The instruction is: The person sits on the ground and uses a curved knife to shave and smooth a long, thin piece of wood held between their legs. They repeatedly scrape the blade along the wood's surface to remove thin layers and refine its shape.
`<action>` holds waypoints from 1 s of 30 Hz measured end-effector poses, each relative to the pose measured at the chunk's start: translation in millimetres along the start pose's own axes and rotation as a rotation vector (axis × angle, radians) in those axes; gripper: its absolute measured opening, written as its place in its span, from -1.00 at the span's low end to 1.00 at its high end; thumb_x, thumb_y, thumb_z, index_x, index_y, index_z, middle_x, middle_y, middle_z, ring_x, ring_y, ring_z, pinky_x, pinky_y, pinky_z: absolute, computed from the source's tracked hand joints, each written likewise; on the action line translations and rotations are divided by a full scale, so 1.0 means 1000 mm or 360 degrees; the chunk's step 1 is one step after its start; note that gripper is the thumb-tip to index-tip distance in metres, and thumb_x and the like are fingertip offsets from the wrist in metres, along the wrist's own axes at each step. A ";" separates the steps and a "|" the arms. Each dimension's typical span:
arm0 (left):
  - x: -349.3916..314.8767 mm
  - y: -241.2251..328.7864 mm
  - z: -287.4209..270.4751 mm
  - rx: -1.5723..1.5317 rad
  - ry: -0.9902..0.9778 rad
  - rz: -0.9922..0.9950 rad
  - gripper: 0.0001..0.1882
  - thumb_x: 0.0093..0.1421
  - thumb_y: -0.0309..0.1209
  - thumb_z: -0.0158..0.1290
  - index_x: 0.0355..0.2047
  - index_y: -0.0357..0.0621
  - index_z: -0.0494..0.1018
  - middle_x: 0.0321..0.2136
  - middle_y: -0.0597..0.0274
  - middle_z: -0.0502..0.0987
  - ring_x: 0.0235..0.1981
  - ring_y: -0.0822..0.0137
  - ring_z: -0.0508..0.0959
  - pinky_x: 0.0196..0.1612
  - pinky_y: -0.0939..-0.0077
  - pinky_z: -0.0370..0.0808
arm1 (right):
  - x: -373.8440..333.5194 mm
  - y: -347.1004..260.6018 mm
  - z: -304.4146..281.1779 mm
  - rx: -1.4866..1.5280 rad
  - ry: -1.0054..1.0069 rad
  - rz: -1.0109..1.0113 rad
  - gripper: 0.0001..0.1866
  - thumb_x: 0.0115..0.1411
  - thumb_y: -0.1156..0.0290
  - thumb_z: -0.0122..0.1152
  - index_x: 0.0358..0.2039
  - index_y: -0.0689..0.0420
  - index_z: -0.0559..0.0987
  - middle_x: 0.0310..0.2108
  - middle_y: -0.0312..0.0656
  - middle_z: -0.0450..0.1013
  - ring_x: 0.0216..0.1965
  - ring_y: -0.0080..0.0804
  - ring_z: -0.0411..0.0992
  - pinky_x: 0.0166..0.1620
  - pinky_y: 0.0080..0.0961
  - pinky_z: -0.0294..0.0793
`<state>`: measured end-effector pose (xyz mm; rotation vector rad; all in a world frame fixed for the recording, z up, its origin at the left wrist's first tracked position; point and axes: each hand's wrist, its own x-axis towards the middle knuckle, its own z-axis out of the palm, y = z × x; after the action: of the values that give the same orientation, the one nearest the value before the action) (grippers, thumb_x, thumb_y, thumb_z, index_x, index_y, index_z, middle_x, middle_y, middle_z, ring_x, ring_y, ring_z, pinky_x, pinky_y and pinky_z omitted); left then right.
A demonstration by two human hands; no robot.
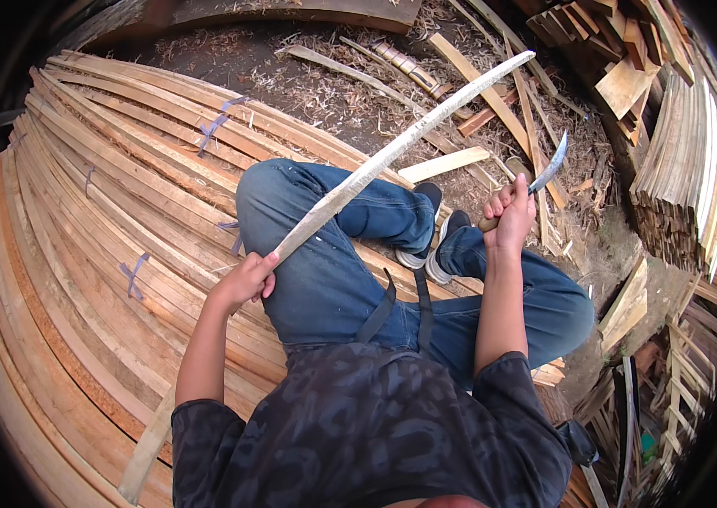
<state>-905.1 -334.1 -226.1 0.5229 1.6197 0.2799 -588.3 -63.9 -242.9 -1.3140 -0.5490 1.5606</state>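
My left hand is closed round a long, pale wooden strip. The strip slants over my left thigh and reaches out to the far right, its far end in the air. Another length of pale wood shows below my left forearm; I cannot tell whether it is the same strip. Beyond my right shin, my right hand grips the handle of a curved knife. Its sickle-like blade points up and away, apart from the strip. Part of the handle is hidden by my fingers.
I sit on bundled wooden slats, tied with purplish strips. Shavings and loose boards litter the ground ahead. Stacked slats stand at the right, with scrap wood nearer. A wrapped bundle lies far ahead.
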 end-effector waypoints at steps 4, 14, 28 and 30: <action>0.003 -0.004 0.001 0.0039 -0.0017 0.0060 -0.17 0.30 0.27 -0.29 -0.80 -0.24 0.31 -0.86 0.25 0.28 -0.81 0.43 0.28 -0.69 0.54 0.28 | -0.070 0.025 0.019 -0.0806 -0.1234 0.0871 -0.78 0.30 0.28 0.17 -0.35 0.14 0.40 -0.76 -0.44 0.19 -0.83 -0.69 0.13 -0.74 -0.64 0.14; 0.002 -0.009 0.002 0.0173 0.0082 0.0226 -0.18 0.31 0.17 -0.22 -0.86 -0.28 0.34 -0.88 0.21 0.30 -0.78 0.33 0.37 -0.58 0.40 0.38 | -0.096 0.055 0.030 -0.0276 -0.0742 0.0687 -0.82 0.30 0.36 0.16 -0.32 0.14 0.35 -0.73 -0.39 0.21 -0.83 -0.65 0.12 -0.73 -0.59 0.16; -0.010 -0.006 0.050 0.0724 0.1035 0.0423 -0.34 0.16 0.04 0.11 -0.75 -0.39 0.42 -0.75 -0.28 0.37 -0.61 -0.24 0.49 -0.53 0.06 0.37 | -0.072 0.028 0.017 -0.1256 -0.1120 0.0444 -0.77 0.25 0.34 0.23 -0.35 0.23 0.43 -0.74 -0.43 0.26 -0.74 -0.77 0.13 -0.67 -0.65 0.12; -0.008 -0.011 0.046 0.0749 0.0997 0.0401 -0.32 0.14 0.08 0.12 -0.74 -0.40 0.44 -0.73 -0.30 0.40 -0.60 -0.25 0.50 -0.51 0.03 0.42 | -0.087 0.040 0.012 -0.1483 -0.1817 0.0105 -0.77 0.22 0.33 0.26 -0.35 0.23 0.48 -0.72 -0.45 0.27 -0.68 -0.77 0.13 -0.61 -0.63 0.16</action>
<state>-860.7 -352.9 -229.9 1.0808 2.2477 0.2627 -620.7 -153.5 -231.1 -0.8870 -2.1412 2.1290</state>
